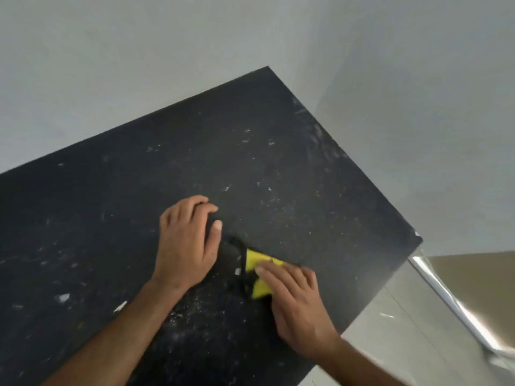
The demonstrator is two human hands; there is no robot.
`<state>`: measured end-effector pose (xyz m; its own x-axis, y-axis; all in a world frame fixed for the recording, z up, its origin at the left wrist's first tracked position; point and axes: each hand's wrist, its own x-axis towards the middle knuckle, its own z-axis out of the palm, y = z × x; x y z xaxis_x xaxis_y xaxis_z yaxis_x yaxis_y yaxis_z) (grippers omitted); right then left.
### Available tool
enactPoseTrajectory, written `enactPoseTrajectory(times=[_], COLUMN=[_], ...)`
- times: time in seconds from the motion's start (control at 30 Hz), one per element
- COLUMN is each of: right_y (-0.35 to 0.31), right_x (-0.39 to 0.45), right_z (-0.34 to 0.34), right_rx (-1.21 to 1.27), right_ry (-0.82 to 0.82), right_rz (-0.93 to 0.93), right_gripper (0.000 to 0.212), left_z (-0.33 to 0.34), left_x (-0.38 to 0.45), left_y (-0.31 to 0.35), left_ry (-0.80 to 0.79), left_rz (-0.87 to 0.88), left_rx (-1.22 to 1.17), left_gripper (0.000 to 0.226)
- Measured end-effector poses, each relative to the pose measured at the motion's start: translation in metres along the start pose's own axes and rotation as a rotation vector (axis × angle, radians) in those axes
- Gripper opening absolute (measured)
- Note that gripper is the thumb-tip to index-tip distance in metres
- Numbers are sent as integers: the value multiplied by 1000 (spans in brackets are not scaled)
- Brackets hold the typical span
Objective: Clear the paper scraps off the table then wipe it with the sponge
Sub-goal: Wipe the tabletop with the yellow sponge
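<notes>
Your right hand (295, 299) presses a yellow rectangular sponge with a dark scouring side (257, 270) flat onto the black speckled table top (250, 151), fingers straight and close together over it. Your left hand (185, 246) rests just beside it, fingers loosely bent on the surface. Small white paper scraps (64, 298) lie near the left forearm.

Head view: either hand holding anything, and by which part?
The right hand presses its fingers on the near half of the yellow sponge, flat on the black table. The left hand rests there, holding nothing visible.
</notes>
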<state>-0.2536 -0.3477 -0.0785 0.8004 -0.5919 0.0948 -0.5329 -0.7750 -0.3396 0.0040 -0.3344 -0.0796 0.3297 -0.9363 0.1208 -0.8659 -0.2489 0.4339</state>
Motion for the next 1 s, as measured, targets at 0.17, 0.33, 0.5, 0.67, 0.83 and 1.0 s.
enactPoseTrajectory(times=[0.17, 0.33, 0.5, 0.67, 0.83, 1.0], right_y=[92, 205, 262, 319, 335, 258], right_x=[-71, -13, 109, 258, 304, 181], right_z=[-22, -67, -58, -62, -87, -85], right_rx=[-71, -93, -25, 136, 237, 103], right_ry=[-47, -108, -157, -51, 284, 76], right_rz=[245, 188, -214, -123, 215, -177], right_gripper=[49, 53, 42, 48, 52, 49], left_z=[51, 83, 101, 107, 108, 105], left_x=[57, 101, 143, 157, 157, 157], left_y=[35, 75, 100, 106, 106, 111], left_ry=[-82, -52, 77, 95, 113, 133], left_rz=[-19, -192, -388, -466, -483, -496], left_rx=[26, 57, 59, 129, 157, 121], left_gripper=[42, 43, 36, 39, 38, 32])
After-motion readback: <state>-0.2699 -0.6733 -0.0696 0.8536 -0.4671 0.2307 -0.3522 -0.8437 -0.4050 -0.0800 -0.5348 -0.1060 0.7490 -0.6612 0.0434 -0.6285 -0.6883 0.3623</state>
